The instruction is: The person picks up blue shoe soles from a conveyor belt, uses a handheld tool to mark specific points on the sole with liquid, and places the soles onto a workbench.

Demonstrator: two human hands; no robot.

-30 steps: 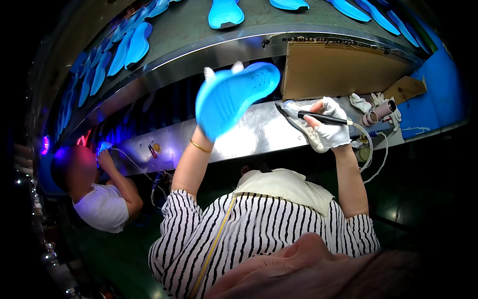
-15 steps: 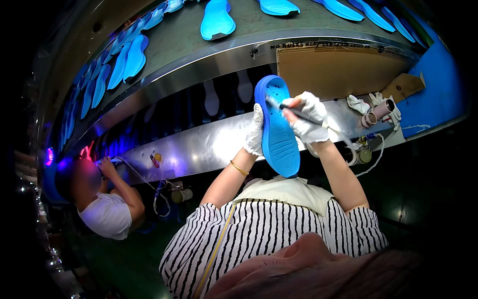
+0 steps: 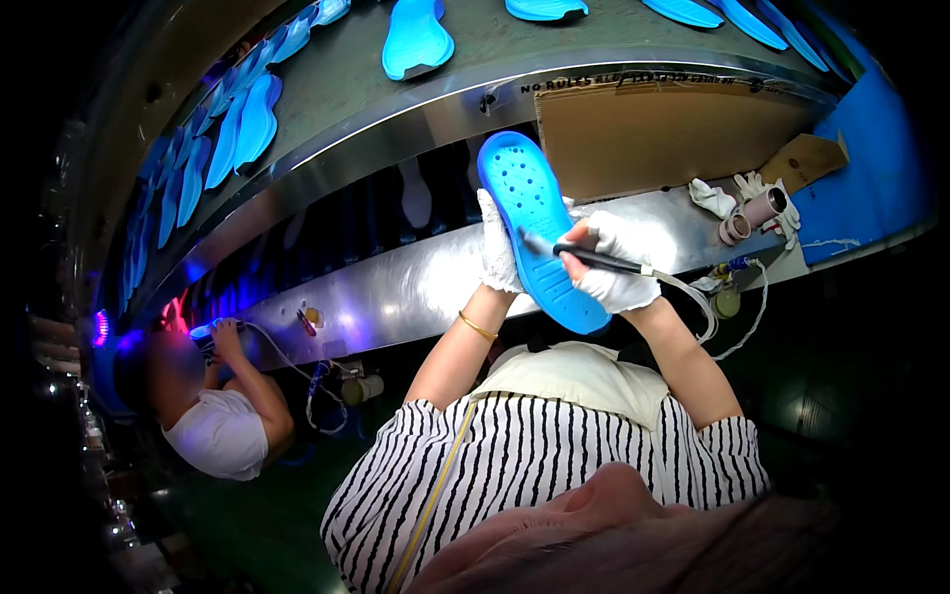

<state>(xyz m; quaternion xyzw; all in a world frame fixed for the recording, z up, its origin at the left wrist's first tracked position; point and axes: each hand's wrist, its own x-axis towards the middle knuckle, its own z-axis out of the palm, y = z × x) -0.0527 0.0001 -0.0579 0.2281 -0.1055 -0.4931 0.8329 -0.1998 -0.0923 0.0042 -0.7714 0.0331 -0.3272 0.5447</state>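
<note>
Blue shoe sole (image 3: pixel 539 233) now upright, tread facing viewer; gloved left hand (image 3: pixel 497 252) clasps its edge, right hand (image 3: pixel 616 262) pinches pen tool (image 3: pixel 584 257) against it above bench (image 3: pixel 396 292).

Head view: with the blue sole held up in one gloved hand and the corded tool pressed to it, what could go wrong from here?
1. The left hand grips the blue sole only from behind at one edge, so tool pressure might twist it or make it slip.
2. The right hand holds the black tool with its tip close to the left glove, which it could catch.
3. The cord loops down off the bench and may snag.
</note>
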